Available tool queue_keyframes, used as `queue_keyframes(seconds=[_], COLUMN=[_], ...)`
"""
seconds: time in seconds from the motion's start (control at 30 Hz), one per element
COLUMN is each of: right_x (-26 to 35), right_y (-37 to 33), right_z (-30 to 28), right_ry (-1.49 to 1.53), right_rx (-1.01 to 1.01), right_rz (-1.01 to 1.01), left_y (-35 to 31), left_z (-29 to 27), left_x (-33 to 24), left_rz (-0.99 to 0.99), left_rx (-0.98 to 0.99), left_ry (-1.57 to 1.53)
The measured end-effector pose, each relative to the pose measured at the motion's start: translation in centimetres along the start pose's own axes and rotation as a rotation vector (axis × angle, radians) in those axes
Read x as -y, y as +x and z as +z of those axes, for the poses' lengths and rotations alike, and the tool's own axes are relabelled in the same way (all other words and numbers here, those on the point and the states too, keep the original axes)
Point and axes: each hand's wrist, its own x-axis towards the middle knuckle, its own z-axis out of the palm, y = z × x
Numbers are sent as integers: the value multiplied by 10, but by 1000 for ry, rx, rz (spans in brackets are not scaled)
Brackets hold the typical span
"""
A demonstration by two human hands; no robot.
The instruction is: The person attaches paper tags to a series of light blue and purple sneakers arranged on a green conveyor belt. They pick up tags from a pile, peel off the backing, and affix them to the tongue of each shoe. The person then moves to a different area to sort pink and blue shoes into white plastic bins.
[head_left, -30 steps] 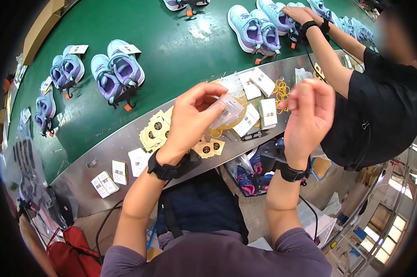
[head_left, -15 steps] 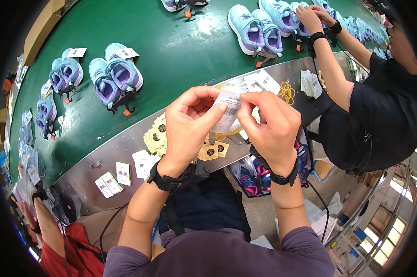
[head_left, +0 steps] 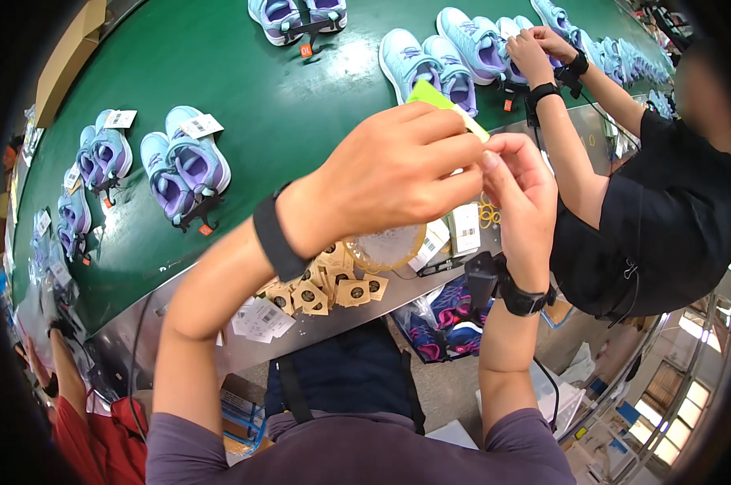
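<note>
My left hand (head_left: pixel 406 170) is closed, back of the hand up, above the table's near edge. Its fingers grip a hang tag (head_left: pixel 432 95), bright green with a white edge, which stands out behind the knuckles. Close against it, my right hand (head_left: pixel 523 206) pinches at the tag's lower right corner, finger and thumb together; the fingers partly hide the grip. Beneath the hands are a round bowl (head_left: pixel 388 249), tan square cards (head_left: pixel 309 296) with dark round marks, white label tags (head_left: pixel 262 320) and yellow rubber bands (head_left: pixel 489 212).
Pairs of light blue and purple shoes (head_left: pixel 189 166) stand on the green tabletop (head_left: pixel 301 121), some bearing white tags. At the right, a co-worker's hands (head_left: pixel 535 52) handle shoes. A person in red (head_left: pixel 99 436) is at lower left. A box of dark shoes (head_left: pixel 446 319) sits below the edge.
My left hand has swung right and turned knuckles up. The tag's green side now shows instead of its white printed side. The bowl has come into sight, and the view has shifted.
</note>
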Motion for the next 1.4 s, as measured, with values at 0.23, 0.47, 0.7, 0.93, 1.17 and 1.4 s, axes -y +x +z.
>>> queue_keyframes(seconds=[0.23, 0.47, 0.7, 0.93, 1.17, 1.4], right_x=[-47, -51, -71, -104, -129, -135], right_y=[54, 90, 141, 172, 170, 162], right_z=[-49, -52, -20, 25, 52, 54], right_ry=[-740, -672, -1083, -1262, -908, -898], right_rx=[-350, -193, 184, 493, 324, 343], right_rz=[-461, -167, -209, -177, -19, -154], left_y=[10, -40, -107, -113, -72, -79], left_z=[86, 168, 58, 39, 67, 60], left_x=[73, 116, 124, 141, 202, 192], left_rz=[-146, -266, -304, -348, -627, -691], left_rx=[363, 522, 695, 316, 857, 689], left_ry=[-168, 53, 94, -133, -361, -333])
